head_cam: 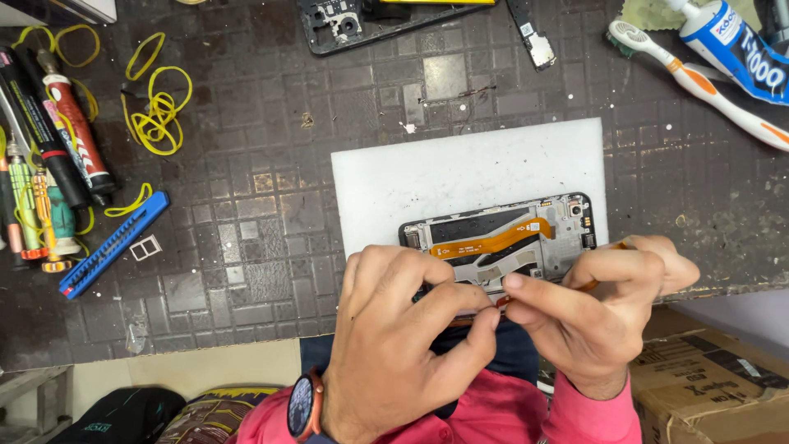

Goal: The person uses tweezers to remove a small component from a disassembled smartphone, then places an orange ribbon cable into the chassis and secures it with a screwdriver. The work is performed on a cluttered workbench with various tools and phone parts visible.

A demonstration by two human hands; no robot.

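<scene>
far left lie screwdrivers, yellow rubber bands and a blue cutter. your left hand curls over the near edge of the opened phone, fingers bent and pressing on it, thumb meeting the right hand's fingertips. the phone rests on a white mat, its orange flex cable just far of your knuckles. your right hand pinches shut on a thin orange tool at the phone's near right. far right lies a toothbrush.
</scene>
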